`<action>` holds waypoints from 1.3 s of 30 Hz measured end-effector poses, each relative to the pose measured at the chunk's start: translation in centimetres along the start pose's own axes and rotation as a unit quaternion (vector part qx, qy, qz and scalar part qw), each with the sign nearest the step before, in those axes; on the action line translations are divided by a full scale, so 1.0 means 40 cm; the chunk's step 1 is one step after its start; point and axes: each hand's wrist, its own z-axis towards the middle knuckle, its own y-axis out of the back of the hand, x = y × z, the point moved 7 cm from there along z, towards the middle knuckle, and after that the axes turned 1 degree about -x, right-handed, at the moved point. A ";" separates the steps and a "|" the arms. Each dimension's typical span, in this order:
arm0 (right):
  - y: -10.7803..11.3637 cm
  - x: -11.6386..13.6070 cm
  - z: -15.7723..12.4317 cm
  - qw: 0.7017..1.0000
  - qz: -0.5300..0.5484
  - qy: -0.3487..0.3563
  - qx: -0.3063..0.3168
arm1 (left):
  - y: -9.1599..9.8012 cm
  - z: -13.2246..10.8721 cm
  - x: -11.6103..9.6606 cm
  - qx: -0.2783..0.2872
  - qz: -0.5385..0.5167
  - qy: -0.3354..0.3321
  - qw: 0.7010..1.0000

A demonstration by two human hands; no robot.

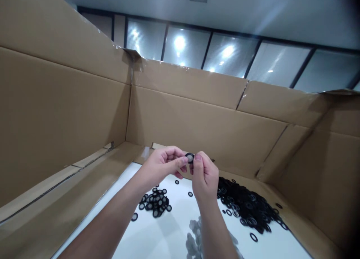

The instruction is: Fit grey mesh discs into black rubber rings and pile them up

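Carefully, we pinch black washer (189, 157) narrowly between left hand (163, 165) and right hand (204, 176) fingertips, raised above heaped washers (244, 202), keeping it in view.

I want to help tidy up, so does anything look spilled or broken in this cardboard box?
Yes. A lone black ring lies apart from the big heap of black rings, as if it slid away. The cardboard wall also has a split near its top edge, so it looks torn.
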 end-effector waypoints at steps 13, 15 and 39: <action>-0.033 0.002 0.001 0.999 -0.014 0.018 0.024 | -0.002 0.000 -0.009 0.014 0.097 -0.060 0.993; -0.036 -0.006 -0.003 1.000 0.009 0.005 0.027 | -0.001 0.001 -0.007 0.006 0.110 -0.058 0.992; -0.023 -0.033 0.009 0.991 0.033 0.009 0.133 | 0.003 -0.024 -0.025 0.112 0.302 -0.043 0.946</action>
